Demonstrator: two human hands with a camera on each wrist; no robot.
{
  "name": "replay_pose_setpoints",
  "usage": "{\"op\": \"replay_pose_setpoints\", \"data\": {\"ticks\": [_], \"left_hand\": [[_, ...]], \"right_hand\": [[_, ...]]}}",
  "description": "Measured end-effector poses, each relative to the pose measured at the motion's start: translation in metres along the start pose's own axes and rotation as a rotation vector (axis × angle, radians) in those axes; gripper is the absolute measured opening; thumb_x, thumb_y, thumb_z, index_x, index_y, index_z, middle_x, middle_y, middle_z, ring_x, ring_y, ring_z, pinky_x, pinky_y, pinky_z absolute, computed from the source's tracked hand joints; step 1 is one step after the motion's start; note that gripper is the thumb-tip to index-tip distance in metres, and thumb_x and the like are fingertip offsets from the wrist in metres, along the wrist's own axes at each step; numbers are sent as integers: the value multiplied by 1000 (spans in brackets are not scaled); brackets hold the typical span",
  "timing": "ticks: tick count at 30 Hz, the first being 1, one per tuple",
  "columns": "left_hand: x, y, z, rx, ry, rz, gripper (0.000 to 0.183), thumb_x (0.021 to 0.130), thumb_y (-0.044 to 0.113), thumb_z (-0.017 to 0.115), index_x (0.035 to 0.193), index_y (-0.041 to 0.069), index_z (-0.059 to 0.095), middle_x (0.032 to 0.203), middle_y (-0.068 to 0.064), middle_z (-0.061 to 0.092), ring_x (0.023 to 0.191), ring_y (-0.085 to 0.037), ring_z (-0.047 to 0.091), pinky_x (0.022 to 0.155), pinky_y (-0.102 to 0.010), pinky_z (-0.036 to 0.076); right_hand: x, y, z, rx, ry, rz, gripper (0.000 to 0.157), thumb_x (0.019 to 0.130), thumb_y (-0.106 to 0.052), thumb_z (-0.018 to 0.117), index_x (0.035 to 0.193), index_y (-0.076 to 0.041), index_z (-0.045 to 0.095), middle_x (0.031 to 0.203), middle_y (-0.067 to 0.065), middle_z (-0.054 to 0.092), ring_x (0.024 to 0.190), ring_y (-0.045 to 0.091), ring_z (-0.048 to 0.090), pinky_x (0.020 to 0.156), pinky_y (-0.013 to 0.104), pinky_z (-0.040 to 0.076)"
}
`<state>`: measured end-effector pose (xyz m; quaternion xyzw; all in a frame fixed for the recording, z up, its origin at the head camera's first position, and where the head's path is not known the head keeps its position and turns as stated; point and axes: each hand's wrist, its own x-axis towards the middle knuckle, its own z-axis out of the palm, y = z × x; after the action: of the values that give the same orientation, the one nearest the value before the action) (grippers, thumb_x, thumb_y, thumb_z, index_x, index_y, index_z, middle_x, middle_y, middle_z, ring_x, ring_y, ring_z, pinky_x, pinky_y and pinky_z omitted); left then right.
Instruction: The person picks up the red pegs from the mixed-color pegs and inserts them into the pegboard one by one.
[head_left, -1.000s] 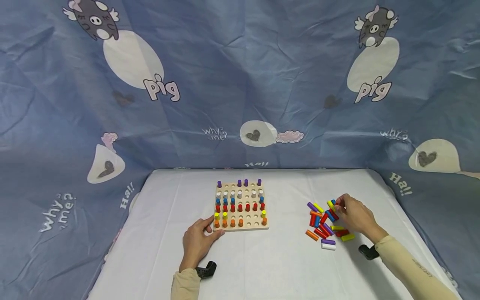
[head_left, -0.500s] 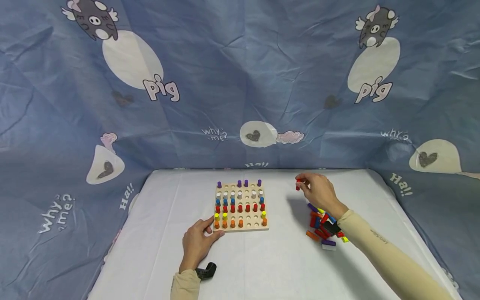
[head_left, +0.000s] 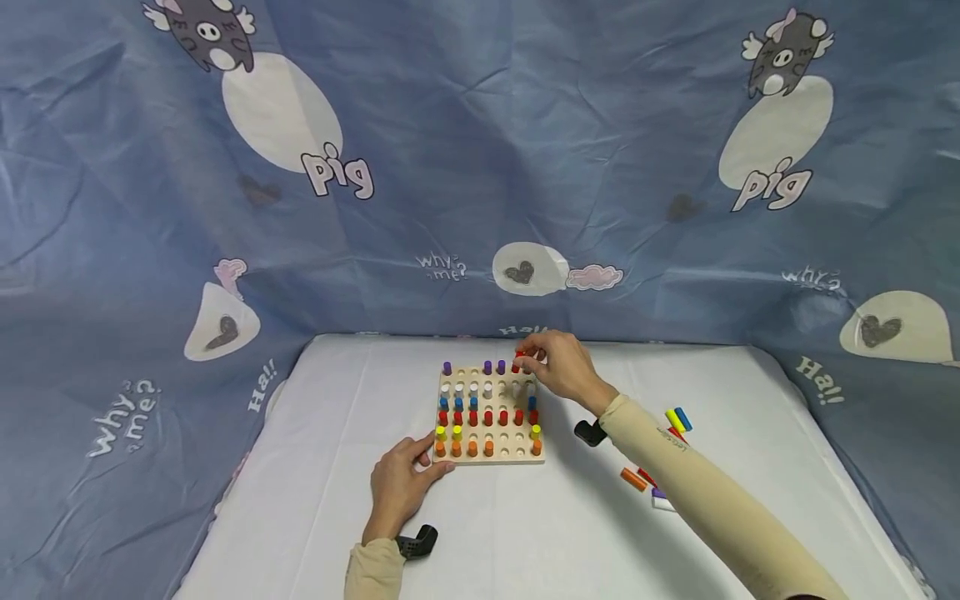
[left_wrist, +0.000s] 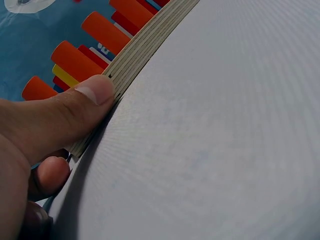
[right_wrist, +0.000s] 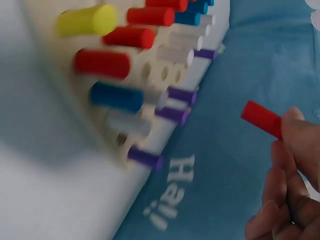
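Observation:
A wooden pegboard (head_left: 491, 462) carries rows of upright purple, white, blue, red, yellow and orange pegs, with some holes bare. My left hand (head_left: 400, 485) holds the board's near left corner; in the left wrist view the thumb presses the layered wooden edge (left_wrist: 145, 46) beside the orange pegs (left_wrist: 77, 59). Over the far right part of the board, my right hand (head_left: 564, 367) pinches a red peg (right_wrist: 261, 119) between thumb and fingers. In the right wrist view that peg is clear of the board, and the board's pegs look blurred.
To the right on the white-covered table (head_left: 517, 533) lie loose pegs, among them an orange peg (head_left: 633, 479), a white peg (head_left: 663, 504), a yellow peg (head_left: 675, 420) and a blue peg (head_left: 683, 418). My right sleeve (head_left: 712, 492) hides others. A blue printed cloth (head_left: 420, 200) hangs behind.
From the loose pile my right hand has picked up a red peg and carried it left to the board's far right side. The left hand keeps its grip. The head view has shifted slightly.

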<state>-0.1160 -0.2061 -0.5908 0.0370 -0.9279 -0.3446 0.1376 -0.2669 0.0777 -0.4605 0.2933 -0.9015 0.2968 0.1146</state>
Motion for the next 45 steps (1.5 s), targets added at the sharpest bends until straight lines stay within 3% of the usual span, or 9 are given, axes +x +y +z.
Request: {"op": "replay_pose_setpoints", "data": {"ticks": [8,17,22,30,45], "left_hand": [[1,2,-3,-6,27,31,65,75,41,95,131,14,77,71,12,53,57,-3,33,57,-24,29],[1,4,-1,2,18,25,65,76,44,94,132,15,77,73,12,52,56,-3,31,56,-24,28],[-1,4,-1,12,22,30,64,75,42,95,131,15,77,72,11,52,57,-3,31,56,-23,28],[-1,3,3,6,32,62,64,74,44,95,130,15,78,71,11,53,57,0,32,56,-22,29],[-2,1,-3,25,29,54,66,73,44,95,131,16,78,72,12,53,56,0,32,56,-22,30]], "right_hand": [[32,-24,34,45,-116,-20,16,95,-20,81,111,-16,84,99,0,82,81,12,72,65,30,54],[57,-32,64,9,-223,3,17,96,-19,80,113,-19,84,101,-3,82,91,13,75,80,36,58],[63,-31,77,11,-250,-4,17,96,-19,81,113,-17,84,102,-4,82,93,14,74,83,37,58],[64,-32,92,-17,-280,-28,17,94,-22,83,110,-17,85,105,-3,82,84,12,73,74,34,57],[71,-41,113,-35,-310,-33,10,96,-22,81,105,-20,85,102,-4,82,88,13,73,78,36,57]]}}
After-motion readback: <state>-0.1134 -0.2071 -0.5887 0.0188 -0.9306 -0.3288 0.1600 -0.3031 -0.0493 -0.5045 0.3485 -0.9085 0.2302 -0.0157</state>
